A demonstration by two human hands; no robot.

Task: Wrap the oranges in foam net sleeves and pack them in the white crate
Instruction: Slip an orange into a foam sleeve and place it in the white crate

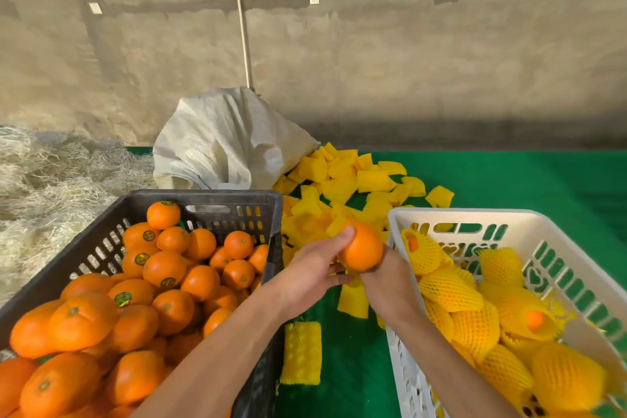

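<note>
A bare orange [361,246] is held up between the two crates. My left hand [314,265] grips it from the left, thumb on its top. My right hand [386,282] is under and behind the orange; its fingers are hidden, and a yellow foam sleeve [353,300] hangs just below it. The black crate [237,200] at the left holds several loose oranges [163,268]. The white crate [454,217] at the right holds several oranges wrapped in yellow net sleeves [451,292].
A heap of flat yellow sleeves [342,183] lies on the green table cover [509,180] behind my hands. One sleeve [302,353] lies between the crates. A white woven sack [224,142] stands behind the black crate, straw [51,180] at the far left.
</note>
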